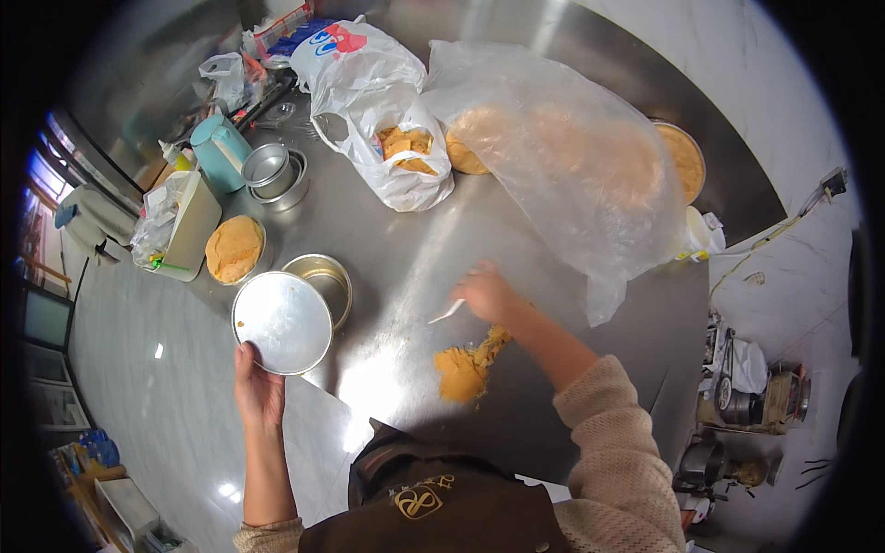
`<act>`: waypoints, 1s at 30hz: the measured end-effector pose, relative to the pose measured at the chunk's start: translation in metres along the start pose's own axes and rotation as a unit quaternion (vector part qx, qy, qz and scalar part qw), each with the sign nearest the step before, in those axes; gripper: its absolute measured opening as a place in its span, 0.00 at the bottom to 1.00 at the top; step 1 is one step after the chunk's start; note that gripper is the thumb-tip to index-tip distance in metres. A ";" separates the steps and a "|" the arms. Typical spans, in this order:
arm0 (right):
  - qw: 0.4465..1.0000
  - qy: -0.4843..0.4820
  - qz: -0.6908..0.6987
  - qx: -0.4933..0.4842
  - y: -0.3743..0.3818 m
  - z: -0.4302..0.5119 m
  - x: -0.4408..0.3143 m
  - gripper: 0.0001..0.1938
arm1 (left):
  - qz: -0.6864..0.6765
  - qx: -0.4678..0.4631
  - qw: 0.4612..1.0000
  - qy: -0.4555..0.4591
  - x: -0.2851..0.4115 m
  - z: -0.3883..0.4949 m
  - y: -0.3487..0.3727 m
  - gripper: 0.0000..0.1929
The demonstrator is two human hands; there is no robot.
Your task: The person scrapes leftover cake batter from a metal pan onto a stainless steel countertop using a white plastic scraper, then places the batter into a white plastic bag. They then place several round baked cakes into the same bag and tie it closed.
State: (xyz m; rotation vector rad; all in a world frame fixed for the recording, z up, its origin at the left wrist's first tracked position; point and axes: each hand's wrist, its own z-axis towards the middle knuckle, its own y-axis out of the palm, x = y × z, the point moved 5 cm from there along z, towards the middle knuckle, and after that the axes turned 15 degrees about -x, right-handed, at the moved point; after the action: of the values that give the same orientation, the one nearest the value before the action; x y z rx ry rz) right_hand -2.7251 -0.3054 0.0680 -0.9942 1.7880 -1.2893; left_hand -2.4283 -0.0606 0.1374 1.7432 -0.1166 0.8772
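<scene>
My left hand (260,390) grips the lower rim of a round metal cake pan base (285,318), its shiny flat face up with a few crumbs on it. The disc overlaps a round cake pan (339,287) standing on the steel table. My right hand (487,294), slightly blurred, is closed around a thin white tool (449,312), perhaps a plastic knife; its tip points left. Below that hand, torn sponge cake scraps (463,373) lie on the metal. Left of the pan, a golden sponge cake (235,249) sits in another tin.
A white plastic bag (411,190) of cake pieces and a large clear bag (574,152) over cakes lie at the back. Stacked small tins (268,171), a light-blue kettle (220,152) and a cream bin (190,238) stand at left. The steel table (387,249) has a bright glare.
</scene>
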 end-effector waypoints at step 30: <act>0.682 0.352 0.598 0.232 0.083 0.098 -0.201 0.20 | -0.100 0.030 0.989 -0.105 -0.012 0.041 0.015 0.17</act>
State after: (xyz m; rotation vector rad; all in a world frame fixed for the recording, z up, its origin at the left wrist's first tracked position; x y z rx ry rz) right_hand -2.5628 -0.1512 -0.0158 1.0400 1.8097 -1.0807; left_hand -2.4240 -0.1056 0.1377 1.8653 -0.0537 0.5551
